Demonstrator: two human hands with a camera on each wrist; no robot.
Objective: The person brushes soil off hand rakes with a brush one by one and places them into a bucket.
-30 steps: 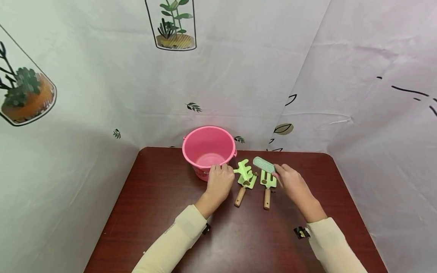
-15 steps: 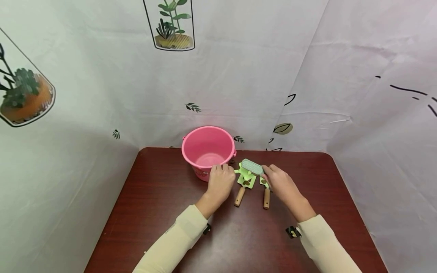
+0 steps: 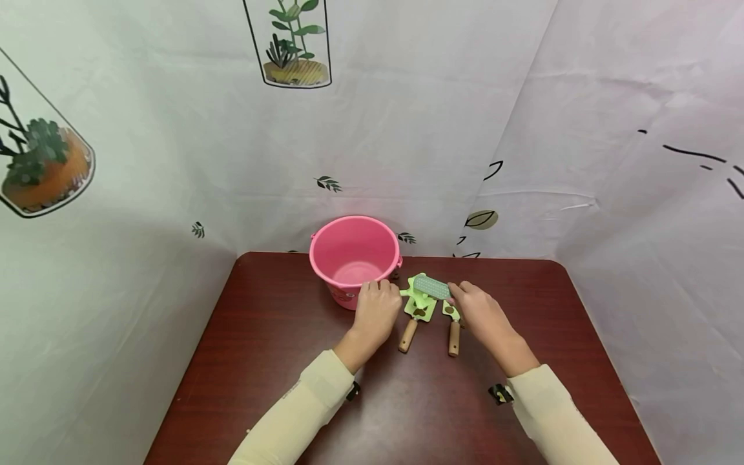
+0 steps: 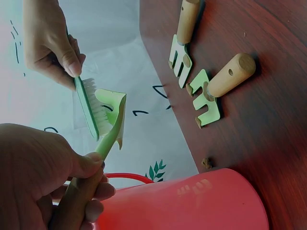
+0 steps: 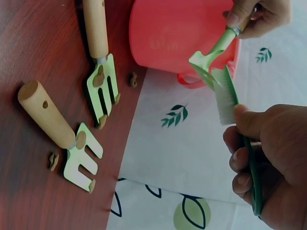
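My left hand [image 3: 376,311] grips the wooden handle of a light green hand rake [image 4: 115,103] just in front of the bucket's rim. A green brush [image 3: 431,288] with white bristles [image 5: 223,100] is in my right hand [image 3: 481,314], thumb along its back and fingers curled round the handle. In both wrist views the bristles meet the rake's bent head. Below lie two green hand forks with wooden handles; the left fork [image 5: 103,88] and the right fork [image 5: 82,155] both carry brown clumps.
A pink bucket [image 3: 343,297] stands at the back of the dark red-brown table [image 3: 267,336], left of the forks. Small brown bits, such as one crumb [image 5: 133,79] near the bucket, lie on the tabletop. A pale printed cloth [image 3: 407,129] hangs behind.
The brush and my right hand have moved left from above the right fork onto the rake's head, shifting only slightly in the last half second. My left hand has stayed put with the rake.
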